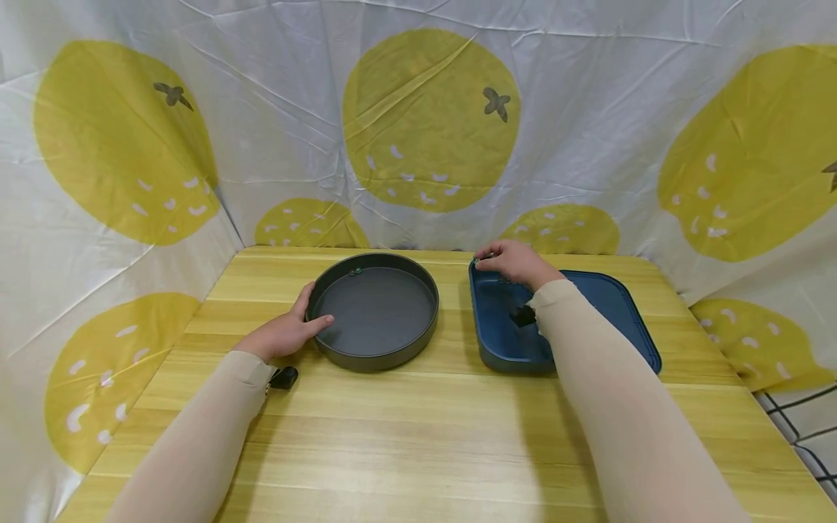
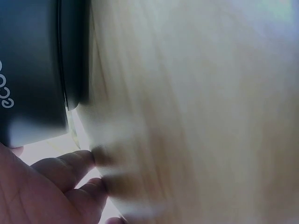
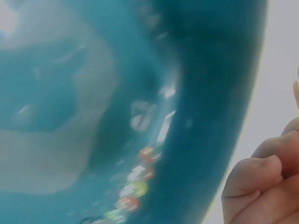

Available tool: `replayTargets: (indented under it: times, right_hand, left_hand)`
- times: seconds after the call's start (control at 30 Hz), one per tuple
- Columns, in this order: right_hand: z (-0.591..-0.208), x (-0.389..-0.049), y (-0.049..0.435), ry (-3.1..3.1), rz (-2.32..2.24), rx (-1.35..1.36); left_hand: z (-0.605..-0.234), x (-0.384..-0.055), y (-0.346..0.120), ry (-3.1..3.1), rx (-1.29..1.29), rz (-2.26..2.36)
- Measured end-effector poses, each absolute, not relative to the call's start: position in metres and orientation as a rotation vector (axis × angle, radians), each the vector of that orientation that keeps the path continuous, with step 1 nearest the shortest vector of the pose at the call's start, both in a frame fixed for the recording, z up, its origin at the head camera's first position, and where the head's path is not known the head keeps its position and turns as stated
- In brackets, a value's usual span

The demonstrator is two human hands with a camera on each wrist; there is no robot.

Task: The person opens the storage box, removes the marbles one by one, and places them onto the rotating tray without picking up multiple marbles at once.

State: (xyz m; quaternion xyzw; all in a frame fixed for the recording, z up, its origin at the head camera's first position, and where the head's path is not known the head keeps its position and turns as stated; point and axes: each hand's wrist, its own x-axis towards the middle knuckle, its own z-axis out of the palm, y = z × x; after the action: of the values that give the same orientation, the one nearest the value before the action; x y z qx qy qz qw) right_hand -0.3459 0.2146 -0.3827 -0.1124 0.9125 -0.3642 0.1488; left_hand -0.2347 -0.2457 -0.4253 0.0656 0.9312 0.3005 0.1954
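A round dark grey pan (image 1: pixel 373 319) stands on the table, with two small green beads (image 1: pixel 355 272) by its far inner wall. My left hand (image 1: pixel 288 330) grips its left side, thumb over the rim and fingers along the outer wall. To the right sits a blue rectangular tray (image 1: pixel 513 357) with rounded corners. Above its far left corner, my right hand (image 1: pixel 513 261) has its fingers curled together, pinching something small and greenish, mostly hidden by the fingers. Several coloured beads (image 3: pixel 131 203) lie along the tray's inner edge in the right wrist view, blurred.
Both containers rest on a wood-grain table (image 1: pixel 366 436). A white cloth (image 1: pixel 281 94) printed with yellow fruit hangs behind and at the sides. Small black devices (image 1: pixel 284 378) sit at both wrists. Black wire mesh (image 1: pixel 801 436) shows beyond the table's right edge.
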Motion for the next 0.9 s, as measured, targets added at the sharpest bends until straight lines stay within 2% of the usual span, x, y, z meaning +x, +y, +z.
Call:
replayTargets:
  times: [0.4,0.9]
  right_hand:
    - [-0.347,-0.337,0.144,2.653,-1.132,-0.514]
    - [-0.348,-0.329,0.068,2.554,-1.211,-0.667]
  left_hand:
    - [-0.425,-0.235,-0.246,2.603,0.18,0.867]
    - [-0.426,-0.236,-0.246,2.602,0.175,0.865]
